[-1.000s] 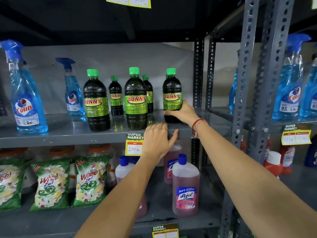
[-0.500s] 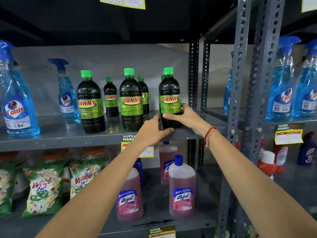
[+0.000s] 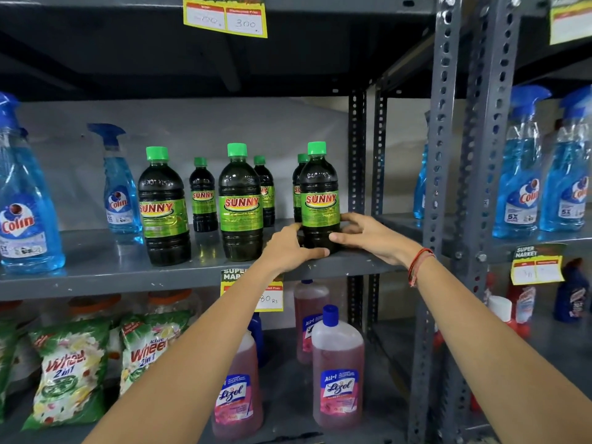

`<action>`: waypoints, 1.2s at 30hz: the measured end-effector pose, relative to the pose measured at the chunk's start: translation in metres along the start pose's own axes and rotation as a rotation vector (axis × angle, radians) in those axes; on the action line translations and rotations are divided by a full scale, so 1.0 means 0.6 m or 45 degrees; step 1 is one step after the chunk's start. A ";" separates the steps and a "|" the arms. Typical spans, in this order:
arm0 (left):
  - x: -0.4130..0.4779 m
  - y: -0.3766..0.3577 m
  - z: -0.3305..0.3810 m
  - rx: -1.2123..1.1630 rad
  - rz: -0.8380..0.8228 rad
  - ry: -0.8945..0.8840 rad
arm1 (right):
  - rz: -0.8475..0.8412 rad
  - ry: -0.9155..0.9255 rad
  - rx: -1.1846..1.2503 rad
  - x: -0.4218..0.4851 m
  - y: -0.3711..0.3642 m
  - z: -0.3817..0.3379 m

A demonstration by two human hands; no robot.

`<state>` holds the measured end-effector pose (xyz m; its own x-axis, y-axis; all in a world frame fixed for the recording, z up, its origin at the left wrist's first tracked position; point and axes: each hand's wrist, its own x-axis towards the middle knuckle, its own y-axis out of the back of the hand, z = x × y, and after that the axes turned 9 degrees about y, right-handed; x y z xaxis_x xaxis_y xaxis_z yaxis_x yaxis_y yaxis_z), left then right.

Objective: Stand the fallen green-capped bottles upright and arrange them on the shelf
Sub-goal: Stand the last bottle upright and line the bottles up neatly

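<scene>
Several dark SUNNY bottles with green caps stand upright on the grey shelf (image 3: 96, 277). Three form a front row: the left bottle (image 3: 164, 208), the middle bottle (image 3: 241, 203) and the right bottle (image 3: 319, 200). Three smaller-looking ones stand behind, one of them (image 3: 202, 195) between the left and middle bottles. My right hand (image 3: 368, 235) grips the base of the right bottle from the right. My left hand (image 3: 290, 248) presses against the same base from the left, its fingers along the shelf's front edge.
Blue Colin spray bottles (image 3: 25, 203) stand on the same shelf at the left and on the neighbouring shelf at the right (image 3: 525, 174). A perforated steel upright (image 3: 442, 155) rises just right of my right hand. Pink Lizol bottles (image 3: 338, 373) and Wheel packets (image 3: 70, 373) fill the shelf below.
My left hand has risen from the shelf's front edge to the base of the right bottle, joining my right hand there. That bottle has come slightly forward, towards the front row.
</scene>
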<state>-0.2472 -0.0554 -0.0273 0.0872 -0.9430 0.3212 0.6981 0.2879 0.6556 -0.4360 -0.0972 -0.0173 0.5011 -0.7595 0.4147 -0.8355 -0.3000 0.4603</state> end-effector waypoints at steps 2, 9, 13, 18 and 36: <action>0.001 0.001 -0.001 -0.008 0.002 -0.005 | 0.007 0.004 -0.003 0.001 0.000 0.003; -0.006 0.003 0.003 -0.064 0.029 0.002 | -0.008 0.032 -0.024 0.001 -0.003 0.004; -0.011 0.006 0.005 -0.081 0.027 0.005 | -0.029 0.050 -0.033 -0.002 -0.004 -0.001; -0.023 0.011 0.006 -0.057 0.005 -0.045 | 0.006 0.054 -0.063 -0.007 -0.010 -0.010; -0.080 0.166 -0.136 0.066 0.182 -0.119 | 0.325 0.400 -0.135 0.049 -0.240 -0.125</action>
<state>-0.1241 0.0047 -0.0330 0.1149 -0.8729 0.4742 0.6454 0.4285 0.6323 -0.2842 -0.0328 -0.0123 0.3392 -0.5841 0.7374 -0.9221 -0.0514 0.3835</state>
